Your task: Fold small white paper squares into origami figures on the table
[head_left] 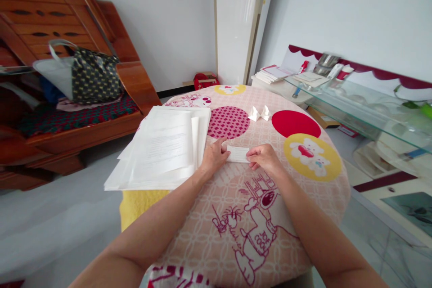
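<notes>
A small folded piece of white paper (pixel 237 154), with faint printed lines on it, lies low over the patterned tablecloth (pixel 209 234). My left hand (pixel 214 157) holds its left end, thumb at the near corner and index finger stretched along the far side. At the right end, my right hand (pixel 265 158) pinches the paper between thumb and fingers. Beyond my hands stands a folded white paper shape (pixel 259 113) with two peaks. A stack of printed white sheets (pixel 165 144) lies left of my left hand, its edges uneven.
The round table carries the cloth, with a yellow fabric (pixel 141 204) showing under the stack's near edge. At right is a glass-topped cabinet (pixel 364 103) with papers (pixel 273 73) and metal containers (pixel 326 64). A wooden bench (pixel 135 85) with a dotted bag (pixel 96 76) stands left.
</notes>
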`<action>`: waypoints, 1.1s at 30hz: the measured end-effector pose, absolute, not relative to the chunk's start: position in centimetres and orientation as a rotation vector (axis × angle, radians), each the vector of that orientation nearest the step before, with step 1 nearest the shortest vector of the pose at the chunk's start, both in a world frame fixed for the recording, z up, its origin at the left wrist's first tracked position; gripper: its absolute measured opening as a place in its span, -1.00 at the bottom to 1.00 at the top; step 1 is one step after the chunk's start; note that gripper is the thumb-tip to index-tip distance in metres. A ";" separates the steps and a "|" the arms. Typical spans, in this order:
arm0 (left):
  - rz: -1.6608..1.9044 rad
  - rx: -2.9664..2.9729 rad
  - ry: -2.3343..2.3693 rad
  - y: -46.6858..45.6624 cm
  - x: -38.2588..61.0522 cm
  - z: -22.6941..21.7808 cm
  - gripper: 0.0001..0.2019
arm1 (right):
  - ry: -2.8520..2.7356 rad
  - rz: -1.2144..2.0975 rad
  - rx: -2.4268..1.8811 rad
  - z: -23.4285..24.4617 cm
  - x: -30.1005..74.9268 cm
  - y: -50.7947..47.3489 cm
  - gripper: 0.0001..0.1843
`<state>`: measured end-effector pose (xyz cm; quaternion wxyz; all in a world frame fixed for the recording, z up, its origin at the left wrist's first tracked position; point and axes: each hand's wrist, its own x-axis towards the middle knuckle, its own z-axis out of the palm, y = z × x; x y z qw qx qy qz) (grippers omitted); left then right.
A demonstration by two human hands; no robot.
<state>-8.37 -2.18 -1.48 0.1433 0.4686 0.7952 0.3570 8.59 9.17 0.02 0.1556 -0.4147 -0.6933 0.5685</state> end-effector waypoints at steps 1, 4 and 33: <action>1.031 1.351 2.299 -2.2 -8.3 -1.4 -0.46 | -1.962 1.652 -1.200 -0.1 8.6 9.3 -0.91; 1.034 1.351 2.309 -2.2 -8.3 -1.3 -0.47 | -1.918 1.682 -1.229 -0.5 8.6 9.4 -0.90; 0.943 1.364 2.423 -1.9 -8.0 -1.4 -0.47 | -1.909 1.542 -1.328 0.0 8.1 8.6 -0.84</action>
